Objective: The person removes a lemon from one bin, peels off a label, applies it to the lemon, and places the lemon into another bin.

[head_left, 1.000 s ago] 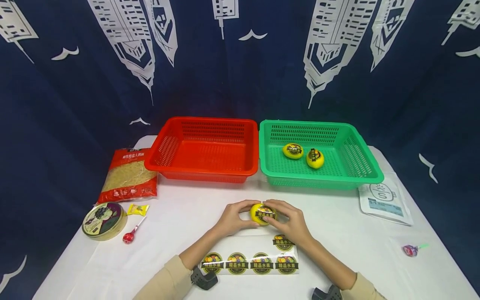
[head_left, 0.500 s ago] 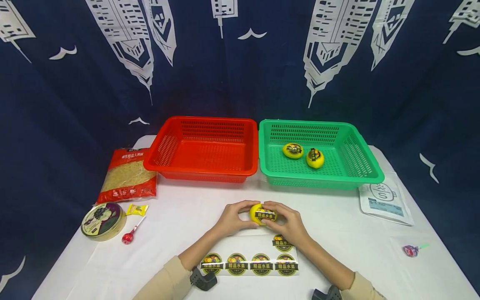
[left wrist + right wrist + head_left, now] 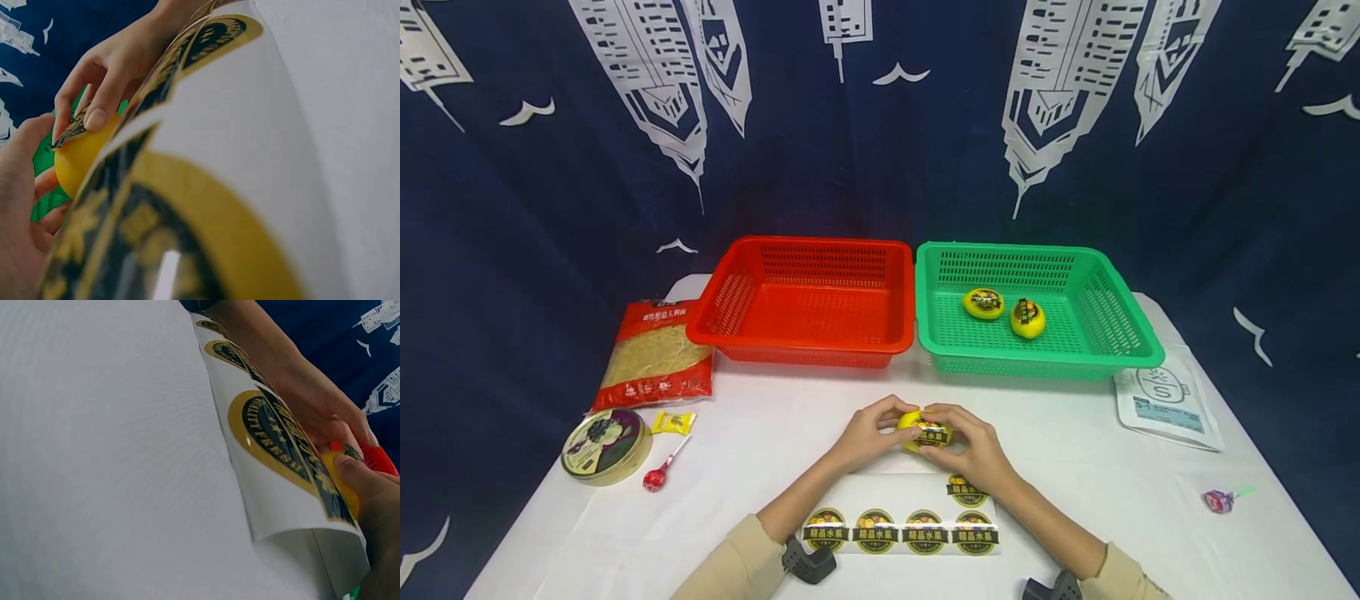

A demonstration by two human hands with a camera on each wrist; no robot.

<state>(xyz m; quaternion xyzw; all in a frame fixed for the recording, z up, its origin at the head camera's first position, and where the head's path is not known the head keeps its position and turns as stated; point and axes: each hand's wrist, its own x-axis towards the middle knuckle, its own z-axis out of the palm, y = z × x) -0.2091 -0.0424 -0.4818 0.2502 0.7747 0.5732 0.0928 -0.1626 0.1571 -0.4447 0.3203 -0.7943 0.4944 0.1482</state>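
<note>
A yellow lemon point(image 3: 910, 419) is held between both hands over the table, just behind the sticker sheet point(image 3: 887, 490). It carries a round black-and-gold fruit sticker point(image 3: 933, 434) on its near side. My left hand point(image 3: 865, 437) grips the lemon's left side, its thumb lying at the sticker's left edge. From the right, my right hand point(image 3: 977, 450) grips it with fingers on top and thumb below. In the left wrist view part of the sticker stands off the lemon point(image 3: 75, 164) under the right fingers. The sheet hides much of the lemon point(image 3: 340, 478) in the right wrist view.
Behind the hands stand a red basket point(image 3: 820, 354) and a green basket point(image 3: 1030, 365) holding two stickered lemons point(image 3: 983, 304). At left lie a pasta bag point(image 3: 655, 354), round tin point(image 3: 606, 446), yellow candy point(image 3: 673, 422) and lollipop point(image 3: 655, 479). A white pouch point(image 3: 1168, 400) and another lollipop point(image 3: 1219, 501) lie right.
My left thumb has moved up from the lemon's lower side onto its front by the sticker. The right thumb has slid lower, off the sticker's middle. The lemon stays in place.
</note>
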